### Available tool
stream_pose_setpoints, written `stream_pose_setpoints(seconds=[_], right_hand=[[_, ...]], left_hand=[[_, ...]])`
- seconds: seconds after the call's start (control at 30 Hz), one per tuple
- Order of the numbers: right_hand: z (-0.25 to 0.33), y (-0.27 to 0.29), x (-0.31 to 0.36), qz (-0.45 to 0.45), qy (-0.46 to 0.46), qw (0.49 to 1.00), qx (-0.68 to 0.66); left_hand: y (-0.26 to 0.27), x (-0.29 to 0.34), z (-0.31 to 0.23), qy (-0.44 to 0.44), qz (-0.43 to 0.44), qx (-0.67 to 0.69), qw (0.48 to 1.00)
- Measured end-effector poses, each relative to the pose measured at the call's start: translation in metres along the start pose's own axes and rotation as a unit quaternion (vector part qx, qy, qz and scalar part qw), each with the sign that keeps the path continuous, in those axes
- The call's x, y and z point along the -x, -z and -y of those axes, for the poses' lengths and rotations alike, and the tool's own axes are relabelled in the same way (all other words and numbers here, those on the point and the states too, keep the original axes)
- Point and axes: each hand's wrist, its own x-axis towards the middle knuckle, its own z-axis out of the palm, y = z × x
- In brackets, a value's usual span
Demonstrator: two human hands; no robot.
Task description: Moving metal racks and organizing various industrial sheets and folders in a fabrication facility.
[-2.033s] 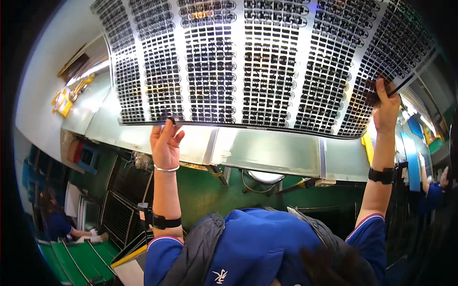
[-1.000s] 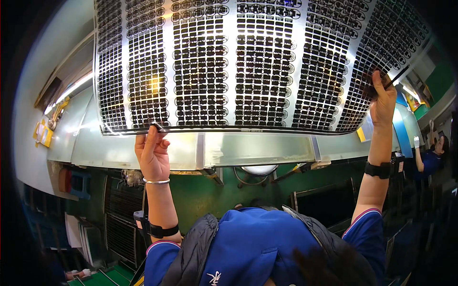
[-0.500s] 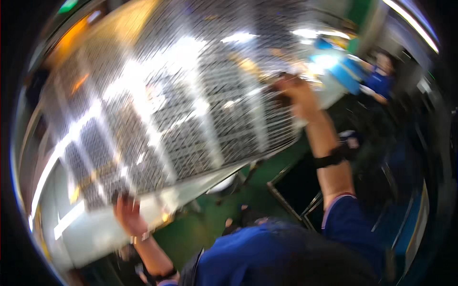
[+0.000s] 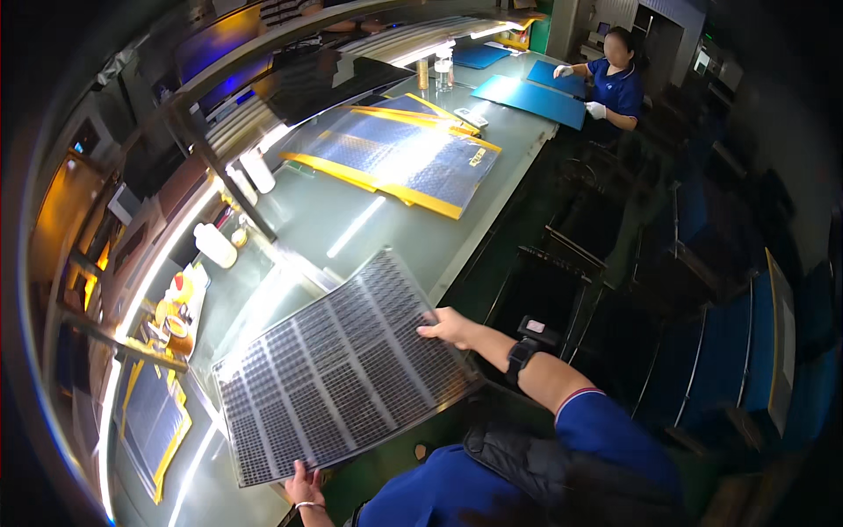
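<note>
A thin, shiny panel (image 4: 329, 378) with a dark fine grid divided by pale stripes is held in front of me, tilted over the near edge of the table. My right hand (image 4: 450, 328) grips its right edge, thumb on the upper face. At its lower edge, my left hand (image 4: 304, 486) is closed on the rim near the corner; the fingers beneath are hidden. The panel bows slightly between the hands.
The long grey table (image 4: 325, 211) bears yellow-edged sheets (image 4: 413, 149), another such sheet (image 4: 156, 422) at left, a white bottle (image 4: 215, 246) and tape rolls (image 4: 176, 325). A gloved person (image 4: 615, 83) handles a blue sheet (image 4: 531, 101) at far right. A metal frame post (image 4: 224, 180) stands behind.
The panel has dropped from high in front of me to a lower, flatter pose nearer my body. Both hands came down with it, still gripping it, and the table behind came into sight.
</note>
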Motion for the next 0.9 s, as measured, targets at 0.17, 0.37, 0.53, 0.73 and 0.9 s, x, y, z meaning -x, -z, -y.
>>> stream_pose_setpoints(seconds=[0.17,0.37,0.53,0.73,0.9], right_hand=[[0.048,-0.042,-0.06,0.053,-0.046,0.997,-0.04],[0.017,-0.049,-0.123,0.086,0.028,0.994,-0.067],[0.073,0.042,-0.126,-0.032,0.144,0.956,0.252],[0.135,0.249,-0.179,-0.464,0.226,0.761,0.395],[0.169,0.29,-0.196,-0.497,0.026,0.794,0.349]], left_hand=[[-0.064,0.008,-0.003,-0.322,-0.207,-0.248,0.89],[-0.276,0.1,0.001,-0.475,0.203,-0.656,0.551],[-0.324,0.04,0.029,-0.488,0.182,-0.696,0.494],[-0.371,0.063,-0.005,-0.438,0.22,-0.682,0.542],[-0.447,0.063,-0.015,-0.483,0.283,-0.562,0.609]])
